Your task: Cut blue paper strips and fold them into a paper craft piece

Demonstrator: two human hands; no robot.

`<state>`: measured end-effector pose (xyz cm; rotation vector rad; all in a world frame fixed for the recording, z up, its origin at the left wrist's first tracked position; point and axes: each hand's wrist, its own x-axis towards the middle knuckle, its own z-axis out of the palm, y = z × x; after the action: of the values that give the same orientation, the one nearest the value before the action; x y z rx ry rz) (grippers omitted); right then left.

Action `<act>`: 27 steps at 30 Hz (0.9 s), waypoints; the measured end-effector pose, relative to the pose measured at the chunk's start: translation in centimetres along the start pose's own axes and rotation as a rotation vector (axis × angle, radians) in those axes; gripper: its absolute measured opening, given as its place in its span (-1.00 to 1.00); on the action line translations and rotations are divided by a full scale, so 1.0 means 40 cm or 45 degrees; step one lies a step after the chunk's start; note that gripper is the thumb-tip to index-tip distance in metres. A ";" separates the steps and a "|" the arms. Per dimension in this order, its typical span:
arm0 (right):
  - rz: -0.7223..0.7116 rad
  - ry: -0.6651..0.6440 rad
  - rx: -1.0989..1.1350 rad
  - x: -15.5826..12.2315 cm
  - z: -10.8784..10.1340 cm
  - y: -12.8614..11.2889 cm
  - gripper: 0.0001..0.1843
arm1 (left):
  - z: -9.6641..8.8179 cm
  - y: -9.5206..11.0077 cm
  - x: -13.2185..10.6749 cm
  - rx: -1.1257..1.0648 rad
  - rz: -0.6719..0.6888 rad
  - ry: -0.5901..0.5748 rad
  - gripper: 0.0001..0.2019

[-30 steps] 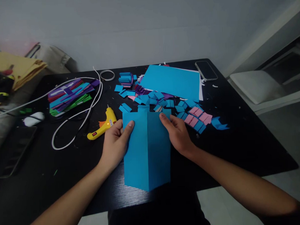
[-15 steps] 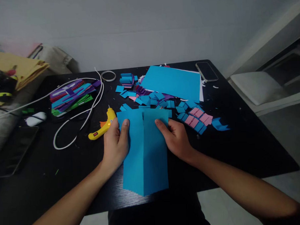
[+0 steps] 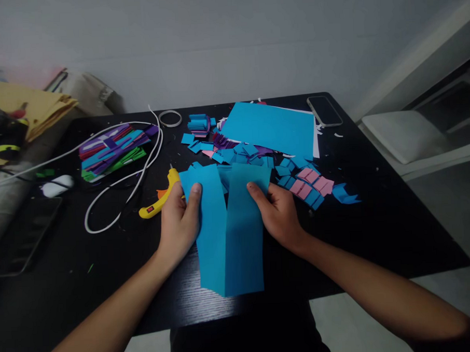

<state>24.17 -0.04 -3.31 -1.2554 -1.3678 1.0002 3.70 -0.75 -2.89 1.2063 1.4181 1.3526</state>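
Observation:
A blue sheet of paper (image 3: 212,239), creased down its middle, is held up over the near part of the table. From its top edge a split runs down the crease, and the two halves stand apart there. My left hand (image 3: 180,214) grips the left half, thumb on the front face. On the right half my right hand (image 3: 279,213) is closed the same way. The fingers behind the paper are hidden. Just beyond my left hand lies a yellow hot glue gun (image 3: 158,202). Folded blue and pink paper pieces (image 3: 311,185) sit past my right hand.
Behind the held sheet are scattered blue folded pieces (image 3: 242,152) and a larger blue sheet (image 3: 272,127). Bundled coloured strips (image 3: 115,150), a white cable (image 3: 88,203) and a tape ring (image 3: 170,118) lie left. A phone (image 3: 324,111) rests at the back right.
The split at the top of the blue sheet has grown longer and wider. Its top corners have spread outward, while my hands stay in nearly the same places.

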 end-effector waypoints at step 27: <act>0.037 -0.095 -0.005 0.000 0.001 -0.011 -0.36 | -0.009 -0.010 -0.005 0.251 0.131 0.032 -0.62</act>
<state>24.07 -0.08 -2.87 -1.2551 -1.4124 1.0748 3.35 -1.00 -3.24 1.4111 1.5547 1.3242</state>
